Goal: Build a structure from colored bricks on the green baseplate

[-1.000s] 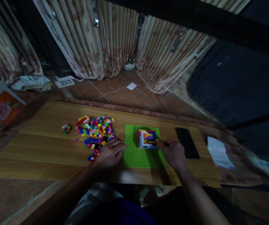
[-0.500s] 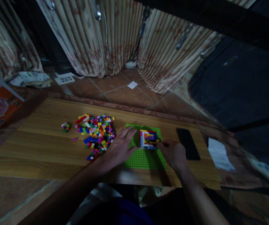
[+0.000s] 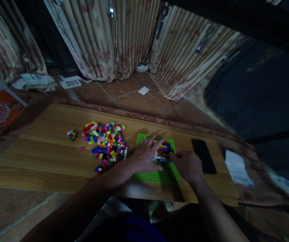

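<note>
A walled structure of colourful toy bricks (image 3: 164, 147) stands on a green studded baseplate (image 3: 149, 176). My left hand (image 3: 146, 155) has its fingers spread and reaches over the structure's left side, hiding part of it. At the right edge, the thumb and fingertips of my right hand (image 3: 187, 165) are pinched together. A small yellow brick (image 3: 171, 153) shows at those fingertips; the fingers hide most of it, and whether it touches the structure I cannot tell.
Loose bricks (image 3: 110, 139) lie in a spread pile left of the baseplate, with a small cluster (image 3: 71, 135) farther left. A black phone-like slab (image 3: 203, 156) rests to the right on the wooden table (image 3: 38, 151). An orange-labelled tub (image 3: 2, 109) stands beyond the left end.
My left hand has moved right, from beside the structure to over its left part, and now covers it. My right hand stays pinched at the structure's right edge. The view has shifted slightly.
</note>
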Tool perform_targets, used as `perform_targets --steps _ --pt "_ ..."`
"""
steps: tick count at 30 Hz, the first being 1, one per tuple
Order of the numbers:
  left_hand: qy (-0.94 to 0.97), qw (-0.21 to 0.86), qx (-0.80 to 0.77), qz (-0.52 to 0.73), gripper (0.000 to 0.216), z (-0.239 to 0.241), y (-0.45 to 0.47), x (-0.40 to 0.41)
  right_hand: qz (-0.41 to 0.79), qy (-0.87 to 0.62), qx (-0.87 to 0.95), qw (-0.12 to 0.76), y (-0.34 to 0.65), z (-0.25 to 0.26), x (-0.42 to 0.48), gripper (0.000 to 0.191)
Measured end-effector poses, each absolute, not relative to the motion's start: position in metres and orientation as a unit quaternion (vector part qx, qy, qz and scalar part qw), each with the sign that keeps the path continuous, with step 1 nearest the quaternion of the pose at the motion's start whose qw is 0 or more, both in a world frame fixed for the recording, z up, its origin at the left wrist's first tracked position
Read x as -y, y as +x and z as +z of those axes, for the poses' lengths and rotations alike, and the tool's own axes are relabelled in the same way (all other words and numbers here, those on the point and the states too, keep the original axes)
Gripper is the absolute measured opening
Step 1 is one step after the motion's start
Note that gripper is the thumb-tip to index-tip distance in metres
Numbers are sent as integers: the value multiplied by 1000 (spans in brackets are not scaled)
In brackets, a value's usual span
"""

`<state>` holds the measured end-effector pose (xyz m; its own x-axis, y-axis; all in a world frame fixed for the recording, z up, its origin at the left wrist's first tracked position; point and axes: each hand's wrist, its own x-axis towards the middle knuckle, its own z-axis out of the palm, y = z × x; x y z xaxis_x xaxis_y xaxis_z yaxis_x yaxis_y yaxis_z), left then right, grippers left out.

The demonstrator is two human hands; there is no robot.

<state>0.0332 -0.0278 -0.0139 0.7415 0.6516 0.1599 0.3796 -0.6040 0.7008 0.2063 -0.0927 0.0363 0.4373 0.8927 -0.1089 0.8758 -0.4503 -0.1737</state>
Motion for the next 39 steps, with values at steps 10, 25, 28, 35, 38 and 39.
perform_targets --steps 10,25,28,35,38,39 --pt "855 349 -301 237 94 -31 41 27 82 -849 511 110 206 24 98 30" --pt "851 356 -302 238 90 -31 43 27 103 -835 475 258 198 13 109 34" --pt "851 355 -307 237 90 -32 44 27 95 -834 472 270 197 12 110 33" --pt "848 347 -316 245 90 -33 45 27 64 -832 469 289 195 7 109 32" --pt "845 353 -317 248 91 -32 45 27 57 -828 471 299 195 2 109 32" --pt "843 355 -317 249 91 -32 45 27 56 -826 473 302 195 0 109 32"
